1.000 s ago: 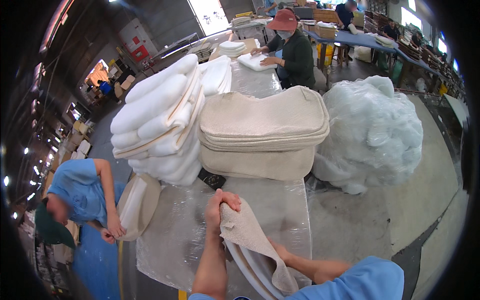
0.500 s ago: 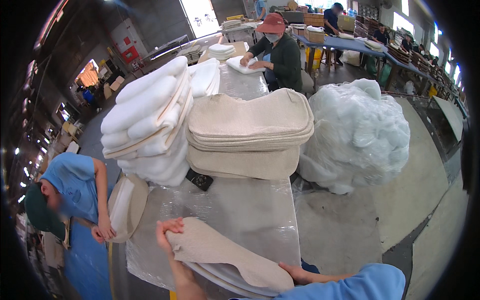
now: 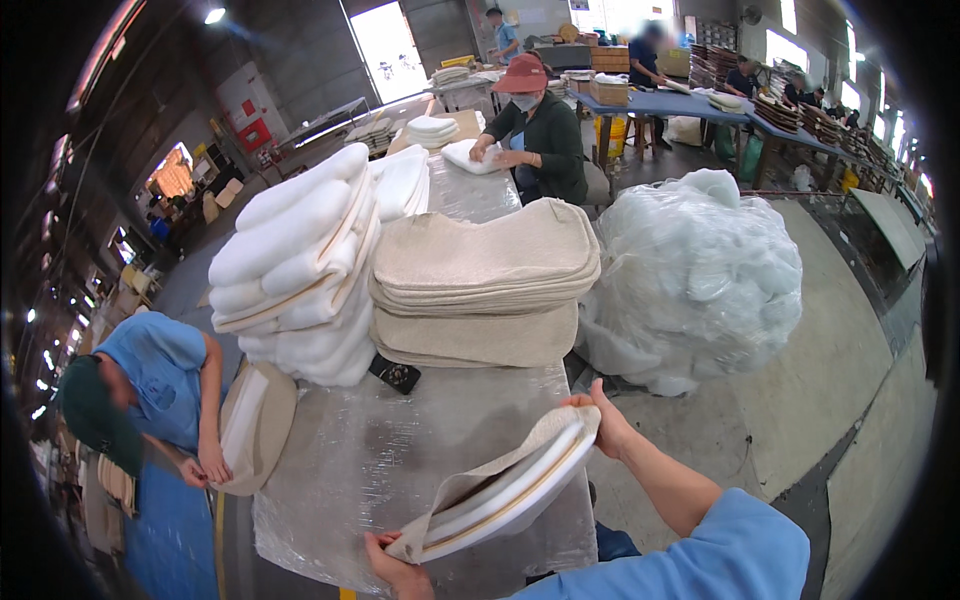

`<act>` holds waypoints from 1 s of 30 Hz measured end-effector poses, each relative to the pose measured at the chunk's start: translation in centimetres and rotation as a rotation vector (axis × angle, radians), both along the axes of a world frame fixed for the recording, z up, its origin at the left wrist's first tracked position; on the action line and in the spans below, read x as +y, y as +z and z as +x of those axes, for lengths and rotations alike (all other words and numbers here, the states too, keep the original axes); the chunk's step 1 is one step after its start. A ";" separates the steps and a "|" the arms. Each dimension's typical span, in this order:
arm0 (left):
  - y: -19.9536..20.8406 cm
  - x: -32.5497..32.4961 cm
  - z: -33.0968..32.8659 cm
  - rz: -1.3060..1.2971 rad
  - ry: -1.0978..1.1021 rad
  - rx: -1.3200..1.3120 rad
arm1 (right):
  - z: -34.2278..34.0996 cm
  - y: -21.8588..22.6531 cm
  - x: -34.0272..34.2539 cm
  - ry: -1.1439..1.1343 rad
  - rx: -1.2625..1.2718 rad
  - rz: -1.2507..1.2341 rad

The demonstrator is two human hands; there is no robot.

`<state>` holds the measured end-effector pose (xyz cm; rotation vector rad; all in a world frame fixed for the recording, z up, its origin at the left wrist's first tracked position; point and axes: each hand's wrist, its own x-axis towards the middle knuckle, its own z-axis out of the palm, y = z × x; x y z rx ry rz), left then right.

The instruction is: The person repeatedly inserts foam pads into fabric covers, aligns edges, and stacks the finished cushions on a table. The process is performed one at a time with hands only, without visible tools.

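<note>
Between my hands is a curved seat pad (image 3: 505, 492), with a beige fabric cover over layers of white padding and a thin yellowish line along the edge. It slants over the near part of the table, its padded edge facing me. My left hand (image 3: 396, 566) grips the lower left end, fingers closed around the cover. At the upper right end my right hand (image 3: 612, 424) is closed on the pad, thumb raised along the side. Beyond it lies a stack of beige fabric pieces (image 3: 485, 245), and left of that rises a pile of folded white padding (image 3: 285, 240).
The table (image 3: 330, 500) is wrapped in clear plastic; a small dark item (image 3: 395, 375) lies on it. A big plastic bag of white stuffing (image 3: 700, 280) stands right. A co-worker in a green cap (image 3: 100, 415) handles a pad at left; another in a red hat (image 3: 524, 75) works beyond.
The pad has swung from slanting down rightward to slanting up rightward, and its padded edge shows more. My left hand came down toward me; my right hand moved up and away.
</note>
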<state>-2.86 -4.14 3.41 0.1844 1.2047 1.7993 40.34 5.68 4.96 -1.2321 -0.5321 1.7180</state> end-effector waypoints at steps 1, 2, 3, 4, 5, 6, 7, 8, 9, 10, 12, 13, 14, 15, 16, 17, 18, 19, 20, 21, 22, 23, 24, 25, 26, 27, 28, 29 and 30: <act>-0.6 -0.8 0.8 -0.134 -0.058 0.111 | 0.3 0.0 0.6 -0.015 -0.047 0.002; 0.0 -1.8 2.7 -0.270 -0.139 0.214 | 1.5 -0.8 0.8 -0.051 -0.102 0.002; 1.1 -2.6 3.3 -0.404 -0.181 0.342 | 1.0 -0.8 1.1 -0.072 -0.133 -0.013; 0.8 -4.2 2.2 -0.353 -0.272 0.491 | -0.3 -0.2 2.1 -0.079 -0.154 -0.019; 0.5 -5.0 2.4 -0.354 -0.285 0.579 | -0.9 -0.1 2.5 -0.102 -0.188 -0.037; -0.1 -6.1 3.2 -0.357 -0.296 0.669 | -1.6 0.0 3.5 -0.091 -0.222 -0.015; -0.6 -6.9 4.1 -0.358 -0.320 0.752 | -1.8 -0.3 4.3 -0.095 -0.254 -0.030; -0.5 -7.4 4.6 -0.367 -0.402 0.854 | -2.0 -0.5 5.2 -0.099 -0.286 -0.042; -0.9 -7.8 6.1 -0.265 -0.367 0.733 | -2.4 -0.7 6.2 -0.100 -0.316 -0.054; -1.2 -8.2 8.4 -0.165 -0.333 0.615 | -2.8 -1.3 7.1 -0.059 -0.319 -0.033; -2.2 -8.8 11.4 -0.012 -0.361 0.512 | -2.5 -2.9 8.4 -0.019 -0.412 -0.010; -2.7 -9.1 12.2 0.041 -0.399 0.543 | -2.7 -3.5 9.1 0.000 -0.489 -0.001; -2.7 -9.4 12.1 0.087 -0.424 0.584 | -3.9 -3.3 10.0 0.008 -0.529 -0.014; -2.6 -9.7 11.9 0.074 -0.441 0.756 | -4.8 -3.1 10.7 0.011 -0.571 -0.028; -0.5 -9.2 13.4 0.079 -0.503 0.891 | -2.9 -3.8 10.8 -0.023 -0.598 -0.030; 1.8 -9.0 13.9 0.057 -0.522 1.063 | -3.5 -4.0 10.9 0.008 -0.625 -0.031; 3.3 -8.8 13.7 0.051 -0.601 1.021 | -4.5 -3.4 11.3 0.044 -0.649 -0.020; 4.6 -8.6 13.4 0.047 -0.688 0.973 | -5.0 -2.8 11.5 0.072 -0.677 -0.013; 5.5 -8.6 13.1 0.033 -0.771 0.924 | -5.6 -2.3 11.5 0.093 -0.683 -0.035; 6.1 -8.4 13.2 0.001 -0.837 0.913 | -6.1 -1.7 11.8 0.075 -0.643 -0.011; 6.3 -8.2 13.5 -0.028 -0.920 0.890 | -5.7 -1.7 11.6 0.043 -0.611 0.001; 6.0 -8.2 13.4 -0.069 -0.991 0.869 | -6.0 -1.3 11.6 0.026 -0.573 0.014; 4.8 -8.5 13.3 -0.050 -0.987 0.911 | -5.8 -1.0 11.4 0.039 -0.533 0.001; 5.1 -8.6 13.8 -0.024 -1.004 0.889 | -5.6 -1.3 11.0 0.012 -0.527 0.026; 5.3 -8.5 14.4 0.002 -1.022 0.866 | -5.3 -1.5 10.6 -0.016 -0.522 0.050; 5.6 -8.4 14.9 0.028 -1.042 0.843 | -5.0 -1.8 10.2 -0.046 -0.518 0.074; 6.0 -8.2 15.2 0.023 -1.053 0.833 | -4.8 -1.9 9.9 -0.044 -0.451 0.090; 6.3 -8.0 15.5 0.018 -1.068 0.823 | -4.4 -1.9 9.6 -0.045 -0.386 0.104; 6.4 -7.9 15.8 0.016 -1.086 0.810 | -3.9 -2.0 9.1 -0.049 -0.322 0.117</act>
